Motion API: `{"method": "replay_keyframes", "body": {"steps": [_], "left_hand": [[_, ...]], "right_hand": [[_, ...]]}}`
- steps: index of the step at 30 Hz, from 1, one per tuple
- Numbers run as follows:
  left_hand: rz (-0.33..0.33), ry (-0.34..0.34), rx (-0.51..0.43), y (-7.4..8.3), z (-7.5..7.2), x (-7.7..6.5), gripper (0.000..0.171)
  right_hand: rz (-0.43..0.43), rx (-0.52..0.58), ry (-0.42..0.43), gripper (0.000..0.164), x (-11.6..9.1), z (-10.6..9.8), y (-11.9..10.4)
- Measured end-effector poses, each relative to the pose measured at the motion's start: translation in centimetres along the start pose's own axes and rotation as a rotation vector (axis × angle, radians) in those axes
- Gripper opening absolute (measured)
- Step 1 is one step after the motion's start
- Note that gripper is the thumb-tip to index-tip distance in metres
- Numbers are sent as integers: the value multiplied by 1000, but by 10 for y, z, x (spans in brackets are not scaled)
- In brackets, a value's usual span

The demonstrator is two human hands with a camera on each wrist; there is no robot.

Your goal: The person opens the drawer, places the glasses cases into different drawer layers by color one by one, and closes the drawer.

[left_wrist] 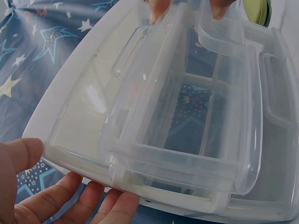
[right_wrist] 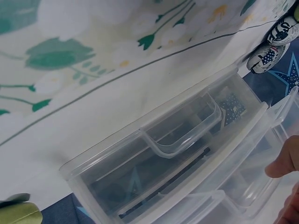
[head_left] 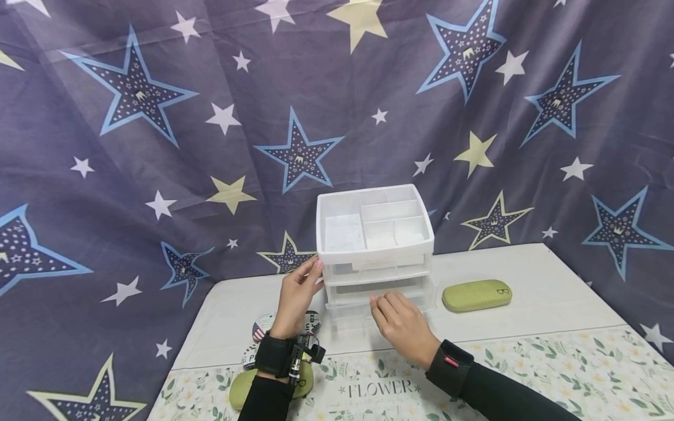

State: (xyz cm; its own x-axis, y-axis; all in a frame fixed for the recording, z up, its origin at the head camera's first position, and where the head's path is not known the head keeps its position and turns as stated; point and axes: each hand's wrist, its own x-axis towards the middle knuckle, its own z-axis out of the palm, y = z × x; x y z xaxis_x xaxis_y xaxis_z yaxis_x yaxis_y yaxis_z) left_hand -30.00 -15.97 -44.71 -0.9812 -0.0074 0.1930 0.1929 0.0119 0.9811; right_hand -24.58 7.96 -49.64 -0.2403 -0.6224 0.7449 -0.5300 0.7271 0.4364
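A white plastic drawer unit (head_left: 376, 256) with clear drawers and a divided top tray stands on the table. My left hand (head_left: 296, 298) rests against its left side, the thumb at the front corner and the fingers along the side wall. My right hand (head_left: 402, 324) pinches the front of a middle drawer (left_wrist: 187, 163), which is pulled partway out. In the left wrist view, my fingertips (left_wrist: 159, 7) sit on either side of that drawer's front wall. The pulled drawer shows nothing inside. Below it, the bottom drawer (right_wrist: 112, 154) is closed.
A green glasses case (head_left: 476, 295) lies right of the unit. Another green glasses case (head_left: 242, 389) is partly hidden under my left forearm, beside black-and-white printed rounded items (head_left: 263, 324). A star-patterned curtain (head_left: 221, 146) hangs behind the table with its floral cloth (head_left: 526, 374).
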Motion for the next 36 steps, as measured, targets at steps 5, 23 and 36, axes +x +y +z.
{"method": "replay_keyframes", "body": {"steps": [5, 23, 36], "left_hand": [[3, -4, -6, 0, -1, 0, 51], [1, -3, -9, -1, -1, 1, 50], [6, -1, -14, -2, -1, 1, 52]], "right_hand": [[6, 5, -7, 46, 0, -3, -1], [25, 30, -47, 46, -1, -11, -6], [43, 63, -45, 50, -3, -16, -10]]}}
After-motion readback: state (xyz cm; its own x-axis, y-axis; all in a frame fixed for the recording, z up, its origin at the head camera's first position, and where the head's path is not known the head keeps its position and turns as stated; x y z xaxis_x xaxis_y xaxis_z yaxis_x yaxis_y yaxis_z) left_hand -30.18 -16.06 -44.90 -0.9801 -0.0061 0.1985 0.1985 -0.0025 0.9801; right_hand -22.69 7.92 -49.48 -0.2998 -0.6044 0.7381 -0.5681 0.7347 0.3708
